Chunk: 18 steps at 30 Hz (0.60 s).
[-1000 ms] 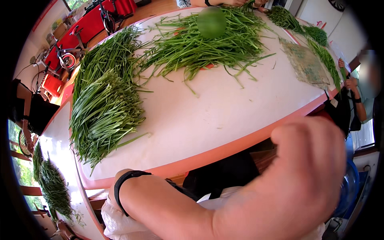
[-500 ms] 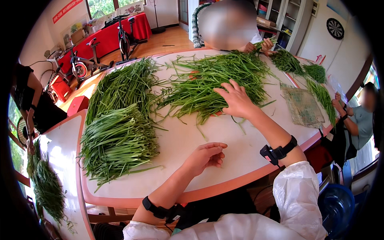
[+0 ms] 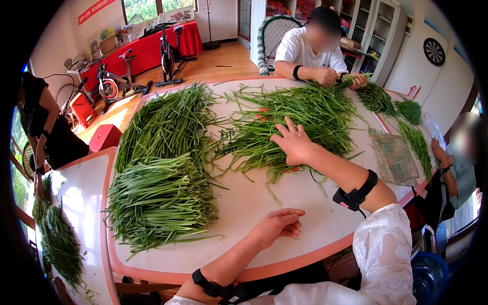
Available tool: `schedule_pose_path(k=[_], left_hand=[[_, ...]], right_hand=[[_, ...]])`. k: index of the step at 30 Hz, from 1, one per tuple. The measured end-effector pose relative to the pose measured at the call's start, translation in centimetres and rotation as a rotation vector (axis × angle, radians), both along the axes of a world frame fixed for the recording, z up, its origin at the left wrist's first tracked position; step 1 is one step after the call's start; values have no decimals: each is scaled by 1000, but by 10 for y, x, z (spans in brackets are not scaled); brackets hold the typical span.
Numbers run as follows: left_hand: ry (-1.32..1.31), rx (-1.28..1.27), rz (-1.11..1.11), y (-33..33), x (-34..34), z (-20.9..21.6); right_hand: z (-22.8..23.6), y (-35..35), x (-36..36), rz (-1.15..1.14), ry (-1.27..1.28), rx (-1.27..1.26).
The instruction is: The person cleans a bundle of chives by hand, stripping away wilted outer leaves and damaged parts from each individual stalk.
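Observation:
A loose heap of long green stalks, which look like garlic chives [image 3: 315, 112], spreads over the middle of the white table [image 3: 249, 195]. My right hand [image 3: 294, 144] is open over the heap's near edge, fingers spread and touching the stalks or just above them. Nearer to me, my left hand [image 3: 274, 227] hangs over bare tabletop, half curled with fingers slightly apart and nothing visible in it. To its left lies a neater bundle of garlic chives [image 3: 162, 203], its stalks running crosswise. Behind that bundle is another thick pile of garlic chives [image 3: 165, 122].
Across the table a person [image 3: 312, 58] in white handles stalks. Small bunches [image 3: 375, 97] and a greenish woven mat [image 3: 391, 155] lie at the right, near another seated person [image 3: 460, 157]. At the left, a person in black stands by a second table [image 3: 84, 203] with more greens.
My view has tilted upward, so the table sits lower in it. My right hand has shifted slightly left over the heap. The person opposite has lifted their head back from the stalks.

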<state>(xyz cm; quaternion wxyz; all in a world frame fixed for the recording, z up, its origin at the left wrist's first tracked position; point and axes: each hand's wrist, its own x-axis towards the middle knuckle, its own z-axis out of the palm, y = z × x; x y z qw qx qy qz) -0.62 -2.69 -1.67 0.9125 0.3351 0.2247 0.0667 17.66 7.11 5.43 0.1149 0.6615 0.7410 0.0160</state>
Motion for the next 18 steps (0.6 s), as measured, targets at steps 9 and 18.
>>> schedule_pose_path(k=[9,18], left_hand=[[47,56,-7,-1,-2,6],[74,80,-2,-2,-3,11]], right_hand=[[-3,4,21,95,224,109],[30,0,63,-82,817,249]])
